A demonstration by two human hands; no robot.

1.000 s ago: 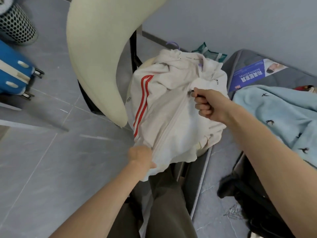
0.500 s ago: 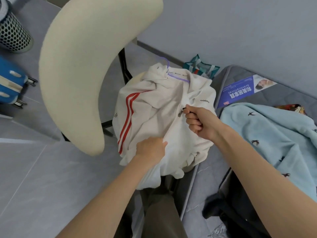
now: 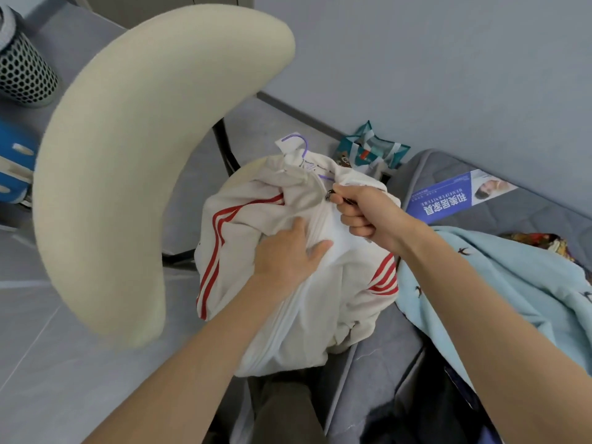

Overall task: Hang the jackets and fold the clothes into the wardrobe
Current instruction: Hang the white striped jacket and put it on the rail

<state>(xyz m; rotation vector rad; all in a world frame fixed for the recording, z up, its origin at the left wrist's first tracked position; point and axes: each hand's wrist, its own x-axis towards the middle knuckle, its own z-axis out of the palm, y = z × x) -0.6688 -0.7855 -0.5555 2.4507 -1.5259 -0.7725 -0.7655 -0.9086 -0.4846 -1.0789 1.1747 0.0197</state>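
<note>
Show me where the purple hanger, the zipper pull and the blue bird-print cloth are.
purple hanger [image 3: 306, 147]: head view, on its hook.
zipper pull [image 3: 328, 196]: head view, on the dark metal slider.
blue bird-print cloth [image 3: 480, 277]: head view, on its middle.

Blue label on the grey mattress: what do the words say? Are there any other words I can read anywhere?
"和美居家具": big white characters, upside down from here, on the blue label of the mattress.
Smaller print on that same label: too blurred to read.
Neck tag of the white jacket: tiny writing, too small to read.
</note>
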